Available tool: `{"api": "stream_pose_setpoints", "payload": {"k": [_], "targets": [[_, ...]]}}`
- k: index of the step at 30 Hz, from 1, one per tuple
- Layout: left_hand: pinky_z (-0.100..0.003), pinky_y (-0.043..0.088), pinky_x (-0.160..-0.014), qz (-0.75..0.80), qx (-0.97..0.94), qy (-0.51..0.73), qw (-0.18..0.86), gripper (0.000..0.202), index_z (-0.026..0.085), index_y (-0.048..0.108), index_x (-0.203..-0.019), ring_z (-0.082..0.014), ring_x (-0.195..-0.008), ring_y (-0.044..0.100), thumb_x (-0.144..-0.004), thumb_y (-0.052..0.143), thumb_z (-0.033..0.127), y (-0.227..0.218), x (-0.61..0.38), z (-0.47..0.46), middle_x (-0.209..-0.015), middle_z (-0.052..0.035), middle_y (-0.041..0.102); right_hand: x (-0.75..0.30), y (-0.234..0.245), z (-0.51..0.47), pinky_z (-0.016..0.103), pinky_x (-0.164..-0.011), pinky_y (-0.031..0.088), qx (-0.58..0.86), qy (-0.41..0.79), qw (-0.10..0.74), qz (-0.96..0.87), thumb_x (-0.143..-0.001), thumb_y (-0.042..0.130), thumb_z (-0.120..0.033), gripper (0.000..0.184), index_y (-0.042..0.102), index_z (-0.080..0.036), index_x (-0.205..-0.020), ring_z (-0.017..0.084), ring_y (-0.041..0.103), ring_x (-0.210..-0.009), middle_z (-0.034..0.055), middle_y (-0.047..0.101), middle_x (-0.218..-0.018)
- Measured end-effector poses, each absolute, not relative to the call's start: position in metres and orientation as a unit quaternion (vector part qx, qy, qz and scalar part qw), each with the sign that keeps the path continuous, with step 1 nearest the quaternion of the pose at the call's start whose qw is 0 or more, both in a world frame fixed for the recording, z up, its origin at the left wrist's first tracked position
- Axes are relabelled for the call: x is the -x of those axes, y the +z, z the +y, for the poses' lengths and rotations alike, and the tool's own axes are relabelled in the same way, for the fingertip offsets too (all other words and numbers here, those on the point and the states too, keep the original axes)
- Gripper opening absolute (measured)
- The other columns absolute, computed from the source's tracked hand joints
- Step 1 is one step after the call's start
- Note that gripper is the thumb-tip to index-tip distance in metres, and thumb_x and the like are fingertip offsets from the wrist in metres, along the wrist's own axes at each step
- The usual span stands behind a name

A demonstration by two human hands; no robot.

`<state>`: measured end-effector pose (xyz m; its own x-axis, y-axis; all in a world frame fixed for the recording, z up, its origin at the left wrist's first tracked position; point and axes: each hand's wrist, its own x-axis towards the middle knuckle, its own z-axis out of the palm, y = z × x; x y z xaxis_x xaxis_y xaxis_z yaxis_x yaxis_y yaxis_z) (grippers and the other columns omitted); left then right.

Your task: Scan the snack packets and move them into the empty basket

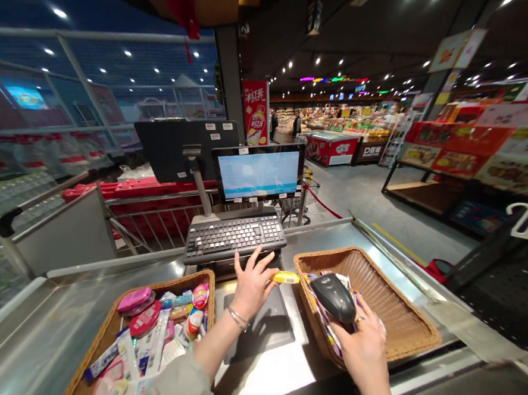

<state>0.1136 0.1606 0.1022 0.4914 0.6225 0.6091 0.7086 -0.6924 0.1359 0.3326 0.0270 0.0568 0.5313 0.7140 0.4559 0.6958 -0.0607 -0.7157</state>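
Note:
My left hand (pixel 251 284) pinches a small yellow packet with a barcode (pixel 286 277) between thumb and finger, its other fingers spread just in front of the keyboard (pixel 237 233). A dark handheld barcode scanner (pixel 334 297) is in my right hand (pixel 366 340), its head turned left toward the yellow packet. Under the scanner stands the right wicker basket (pixel 386 297), with several colourful packets on its left side, partly hidden by the scanner and hand. The left wicker basket (pixel 213 311) is full of small packaged goods in pink, white and blue.
A lit monitor (pixel 260 172) stands behind the keyboard, with a second screen (pixel 184 148) facing away beside it. The baskets rest on a metal checkout counter (pixel 161 268). A grey panel (pixel 65 236) rises at left; a shelf of red boxes (pixel 462 143) stands across the aisle.

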Motion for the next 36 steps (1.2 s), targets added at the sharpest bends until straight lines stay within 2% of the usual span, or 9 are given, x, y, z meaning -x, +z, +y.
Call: {"api": "stream_pose_setpoints", "payload": {"k": [8, 13, 16, 18, 20, 29, 36], "targets": [[-0.07, -0.008, -0.111, -0.336, 0.885, -0.321, 0.038, 0.019, 0.035, 0.068, -0.105, -0.0297, -0.14, 0.035, -0.086, 0.065, 0.033, 0.091, -0.147, 0.173, -0.134, -0.0012, 0.06, -0.354, 0.055, 0.021, 0.054, -0.11, 0.029, 0.749, 0.017, 0.506, -0.428, -0.074, 0.059, -0.054, 0.048, 0.07, -0.019, -0.104, 0.032, 0.048, -0.128, 0.0134, 0.066, -0.12], [-0.071, -0.009, -0.11, -0.293, 0.901, -0.319, 0.031, 0.021, 0.04, 0.066, -0.109, -0.0294, -0.14, 0.034, -0.089, 0.06, 0.033, 0.08, -0.18, 0.176, -0.134, 0.0025, 0.06, -0.368, 0.051, 0.017, 0.049, -0.11, 0.032, 0.776, 0.038, 0.518, -0.358, -0.068, 0.061, -0.056, 0.051, 0.071, -0.015, -0.096, 0.034, 0.047, -0.128, 0.0176, 0.062, -0.126], [-0.072, -0.005, -0.111, -0.266, 0.919, -0.288, 0.035, 0.039, 0.042, 0.053, -0.129, -0.0287, -0.144, 0.028, -0.093, 0.052, 0.025, 0.077, -0.195, 0.172, -0.142, 0.0005, 0.053, -0.372, 0.048, 0.015, 0.048, -0.111, 0.031, 0.793, 0.052, 0.52, -0.315, -0.064, 0.063, -0.06, 0.055, 0.071, -0.014, -0.095, 0.035, 0.048, -0.127, 0.0192, 0.058, -0.13], [-0.071, -0.004, -0.111, -0.262, 0.927, -0.267, 0.036, 0.052, 0.039, 0.041, -0.14, -0.0282, -0.146, 0.023, -0.092, 0.051, 0.021, 0.078, -0.198, 0.17, -0.147, -0.0031, 0.047, -0.373, 0.047, 0.015, 0.048, -0.112, 0.03, 0.796, 0.058, 0.521, -0.301, -0.063, 0.064, -0.061, 0.058, 0.07, -0.014, -0.098, 0.035, 0.048, -0.127, 0.0188, 0.057, -0.132], [-0.071, -0.004, -0.112, -0.27, 0.927, -0.258, 0.036, 0.058, 0.036, 0.036, -0.144, -0.0278, -0.146, 0.021, -0.091, 0.052, 0.021, 0.081, -0.195, 0.169, -0.149, -0.0052, 0.045, -0.372, 0.046, 0.016, 0.048, -0.112, 0.03, 0.796, 0.059, 0.523, -0.298, -0.062, 0.065, -0.061, 0.059, 0.07, -0.015, -0.099, 0.035, 0.047, -0.127, 0.0184, 0.056, -0.133], [-0.068, -0.005, -0.113, -0.36, 0.893, -0.268, 0.032, 0.044, 0.032, 0.049, -0.135, -0.0281, -0.144, 0.027, -0.091, 0.054, 0.029, 0.092, -0.146, 0.162, -0.147, -0.0066, 0.047, -0.347, 0.057, 0.032, 0.05, -0.11, 0.03, 0.756, 0.07, 0.528, -0.379, -0.068, 0.064, -0.055, 0.053, 0.07, -0.016, -0.104, 0.032, 0.048, -0.126, 0.0161, 0.058, -0.129], [-0.066, -0.003, -0.114, -0.451, 0.852, -0.265, 0.002, 0.044, 0.029, 0.048, -0.135, -0.0258, -0.143, 0.031, -0.092, 0.054, 0.034, 0.089, -0.098, 0.145, -0.146, -0.0067, 0.048, -0.318, 0.056, 0.051, 0.046, -0.11, 0.031, 0.709, 0.071, 0.492, -0.5, -0.074, 0.06, -0.056, 0.054, 0.069, -0.015, -0.108, 0.03, 0.047, -0.127, 0.0163, 0.059, -0.128]]}}
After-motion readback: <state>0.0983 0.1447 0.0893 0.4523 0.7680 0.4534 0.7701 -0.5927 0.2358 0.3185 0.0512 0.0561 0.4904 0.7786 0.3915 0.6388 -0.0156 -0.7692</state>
